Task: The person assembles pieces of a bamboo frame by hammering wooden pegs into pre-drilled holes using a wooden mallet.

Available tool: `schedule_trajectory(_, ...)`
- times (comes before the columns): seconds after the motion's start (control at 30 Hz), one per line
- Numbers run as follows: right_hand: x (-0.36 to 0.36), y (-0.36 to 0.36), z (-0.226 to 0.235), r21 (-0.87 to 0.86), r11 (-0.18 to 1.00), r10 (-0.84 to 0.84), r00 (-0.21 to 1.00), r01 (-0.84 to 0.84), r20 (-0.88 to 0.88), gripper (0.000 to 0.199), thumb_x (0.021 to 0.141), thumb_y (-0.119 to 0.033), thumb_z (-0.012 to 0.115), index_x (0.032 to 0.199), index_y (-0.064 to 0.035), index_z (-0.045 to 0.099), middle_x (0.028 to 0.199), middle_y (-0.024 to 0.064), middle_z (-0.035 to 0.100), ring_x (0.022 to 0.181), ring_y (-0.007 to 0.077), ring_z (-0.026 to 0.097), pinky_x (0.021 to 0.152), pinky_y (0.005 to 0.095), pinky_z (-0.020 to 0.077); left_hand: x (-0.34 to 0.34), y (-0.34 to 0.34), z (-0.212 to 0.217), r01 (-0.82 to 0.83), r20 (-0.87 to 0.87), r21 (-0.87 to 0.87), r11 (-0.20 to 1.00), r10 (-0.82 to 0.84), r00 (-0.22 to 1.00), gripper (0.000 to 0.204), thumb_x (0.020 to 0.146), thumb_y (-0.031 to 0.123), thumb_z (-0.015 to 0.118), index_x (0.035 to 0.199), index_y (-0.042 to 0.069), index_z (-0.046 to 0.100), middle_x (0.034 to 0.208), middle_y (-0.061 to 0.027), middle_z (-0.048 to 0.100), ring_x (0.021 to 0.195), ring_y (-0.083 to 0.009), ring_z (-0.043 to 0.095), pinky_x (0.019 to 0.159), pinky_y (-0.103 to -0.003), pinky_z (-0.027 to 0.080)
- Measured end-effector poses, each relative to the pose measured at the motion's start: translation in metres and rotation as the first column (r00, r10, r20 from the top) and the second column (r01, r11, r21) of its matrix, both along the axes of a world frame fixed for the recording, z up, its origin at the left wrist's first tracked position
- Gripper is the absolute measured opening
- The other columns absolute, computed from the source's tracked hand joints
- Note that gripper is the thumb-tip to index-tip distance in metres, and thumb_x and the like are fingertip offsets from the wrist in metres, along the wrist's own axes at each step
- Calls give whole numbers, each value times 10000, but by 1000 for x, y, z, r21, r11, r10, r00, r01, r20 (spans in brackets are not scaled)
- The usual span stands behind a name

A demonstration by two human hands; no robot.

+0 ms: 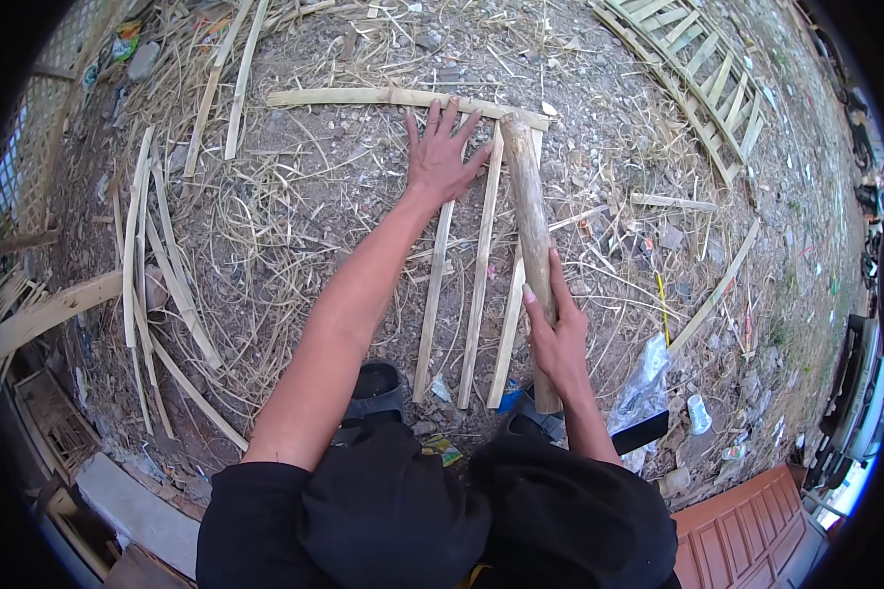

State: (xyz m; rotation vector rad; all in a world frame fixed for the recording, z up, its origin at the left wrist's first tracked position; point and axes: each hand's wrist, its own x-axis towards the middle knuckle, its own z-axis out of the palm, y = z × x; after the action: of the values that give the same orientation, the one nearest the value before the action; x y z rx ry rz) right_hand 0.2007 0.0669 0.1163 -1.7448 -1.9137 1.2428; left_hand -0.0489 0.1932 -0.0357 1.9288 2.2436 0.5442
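My left hand (444, 157) lies with fingers spread over a pale bamboo slat (344, 96) that runs crosswise on the ground; its fingertips touch the slat. My right hand (562, 344) grips a round wooden log (530, 206), thumb on one side and fingers on the other. The log's far end reaches the right end of the crosswise slat. Left of the log, several narrow slats (478, 285) lie lengthwise, side by side with gaps. Their far ends meet or pass near the crosswise slat; part of that is hidden by my left hand.
Loose slats (133, 245) lie at the left, and a slatted bamboo frame (697, 74) at the upper right. Near my right forearm are a clear plastic bag (643, 383) and a plastic cup (698, 414). A reddish-brown panel (746, 530) stands lower right, a concrete block (138, 506) lower left.
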Motion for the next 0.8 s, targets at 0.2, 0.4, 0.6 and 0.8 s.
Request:
schedule_trajectory(0.2,1,-6,2,1,1000,-15,1000,15,-9,654,1014,-219,605,1608,-174,334,1098,275,728,869,346,757,776,403,563,-10,14,-5,-15,7,164,986,14,1000,627,1001,550,524,1538,232,466,1545,-153,454,1477,-359,349,1226,-654,85)
schedule_trajectory(0.4,4,-9,4,-87,995,-42,999,40,-18,671,1005,-208,619,1609,-182,329,1182,282,705,1010,368,739,865,410,555,-31,40,4,124,131,258,958,-162,978,264,946,258,681,1179,138,651,1311,-76,614,1313,-272,524,1208,-644,232)
schedule_trajectory(0.6,10,-11,-4,-21,999,-26,999,25,-27,671,1006,-212,618,1610,-189,328,1188,276,706,1001,358,742,871,408,558,-44,51,2,175,179,302,937,-236,955,306,923,249,722,1179,109,627,1161,-93,685,1171,-270,626,1216,-552,265)
schedule_trajectory(0.8,4,-10,4,-162,985,-59,998,58,-1,668,1009,-218,613,1611,-188,324,1177,267,713,996,355,744,874,404,561,-57,56,5,194,230,307,932,-270,935,479,903,261,757,1327,101,601,1196,-113,654,1225,-324,561,1211,-523,258)
